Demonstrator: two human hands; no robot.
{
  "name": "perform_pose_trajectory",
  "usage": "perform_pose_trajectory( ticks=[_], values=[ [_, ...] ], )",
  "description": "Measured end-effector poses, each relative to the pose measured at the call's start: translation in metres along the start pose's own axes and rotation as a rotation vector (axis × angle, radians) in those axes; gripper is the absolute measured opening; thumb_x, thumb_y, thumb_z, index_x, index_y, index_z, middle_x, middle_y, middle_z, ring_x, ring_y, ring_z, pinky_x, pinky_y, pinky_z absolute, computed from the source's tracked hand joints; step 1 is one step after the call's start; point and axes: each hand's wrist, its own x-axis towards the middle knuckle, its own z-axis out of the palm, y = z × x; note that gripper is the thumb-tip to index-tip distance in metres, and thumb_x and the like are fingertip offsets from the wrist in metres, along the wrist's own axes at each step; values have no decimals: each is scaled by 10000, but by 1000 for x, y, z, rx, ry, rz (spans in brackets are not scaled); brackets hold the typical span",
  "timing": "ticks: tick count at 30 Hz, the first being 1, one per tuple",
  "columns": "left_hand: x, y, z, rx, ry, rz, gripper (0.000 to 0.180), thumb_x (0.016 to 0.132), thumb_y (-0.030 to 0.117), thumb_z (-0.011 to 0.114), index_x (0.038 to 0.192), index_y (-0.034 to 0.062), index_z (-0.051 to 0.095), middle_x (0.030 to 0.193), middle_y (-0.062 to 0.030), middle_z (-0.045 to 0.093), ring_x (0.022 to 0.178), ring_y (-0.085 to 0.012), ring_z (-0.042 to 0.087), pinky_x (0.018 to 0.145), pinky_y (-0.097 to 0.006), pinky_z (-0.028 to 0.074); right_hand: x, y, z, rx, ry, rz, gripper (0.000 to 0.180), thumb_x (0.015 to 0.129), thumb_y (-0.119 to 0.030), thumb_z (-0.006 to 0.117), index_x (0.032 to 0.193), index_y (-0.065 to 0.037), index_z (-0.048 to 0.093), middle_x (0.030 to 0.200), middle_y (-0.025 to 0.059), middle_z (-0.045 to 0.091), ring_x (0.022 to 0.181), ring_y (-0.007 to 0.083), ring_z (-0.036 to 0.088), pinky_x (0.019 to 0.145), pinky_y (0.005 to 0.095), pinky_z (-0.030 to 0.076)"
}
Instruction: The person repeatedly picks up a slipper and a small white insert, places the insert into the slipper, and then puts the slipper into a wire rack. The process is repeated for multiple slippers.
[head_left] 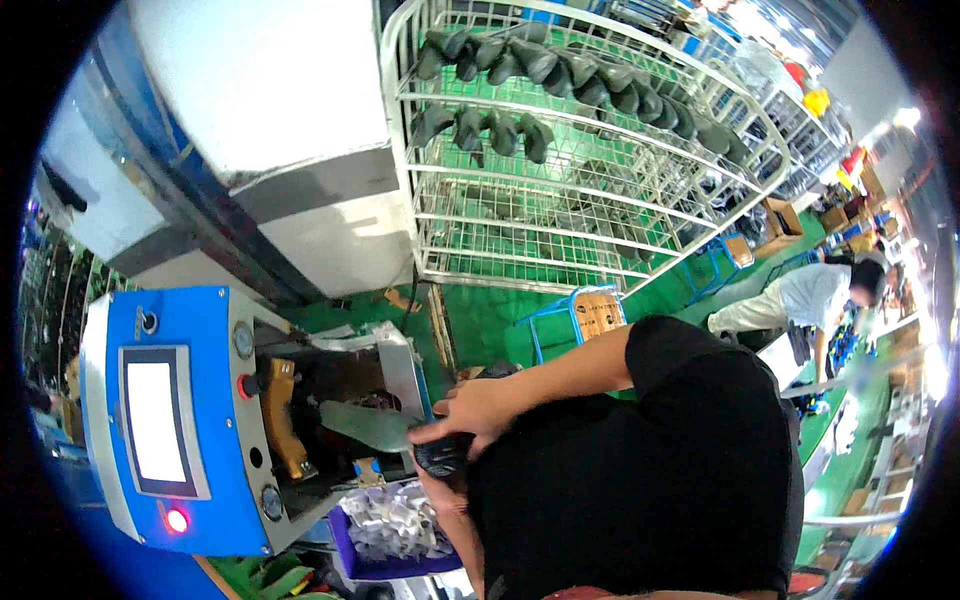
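Factory floor, right hand [478,410] gripping black shoe [443,458]

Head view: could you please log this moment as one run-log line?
hands: both on dark shoe piece | beside: blue press machine | below: purple bin of white pieces | behind: wire rack

I count one blue machine [190,330] with one screen [155,420], one lit red lamp [177,520] and one red button [243,386]. One wire rack [560,240] carries two rows of dark shoe pieces. One purple bin [385,565] holds white pieces. One other person [810,300] bends nearby.
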Motion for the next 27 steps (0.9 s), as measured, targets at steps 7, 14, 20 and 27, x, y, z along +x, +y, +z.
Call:
perform_pose_trajectory(
  ticks=[7,14,20,27],
  values=[
    [-12,-25,5,269,148,-123,513,974,415,593,1330,46,594,1298,-98,647,1180,-272,614,1065,-463,470,136,51,108,1458,352,209,1053,806,-322,807,1647,-106,211,1324,127,605,1193,269,559,983,398,490],
    [-25,-2,-49,54,313,25,598,922,458,633,1329,21,595,1282,-124,668,1178,-327,626,1067,-490,474,18,92,-14,797,390,-168,986,771,-325,847,1589,-62,363,1515,167,528,1379,288,505,1140,387,394],
    [25,-18,-30,204,410,18,443,947,443,635,1177,64,633,1105,-84,653,1000,-265,616,917,-445,495,-235,191,-211,262,977,441,855,771,-304,798,1544,-166,463,1558,113,505,1385,300,528,1171,407,413],
    [72,-24,51,769,589,-7,469,921,453,673,1105,22,665,982,-104,670,876,-255,637,805,-419,521,-411,314,-412,-643,1195,1130,749,812,-124,666,1527,-243,476,1316,185,657,1147,387,650,985,488,517]
  ],
)
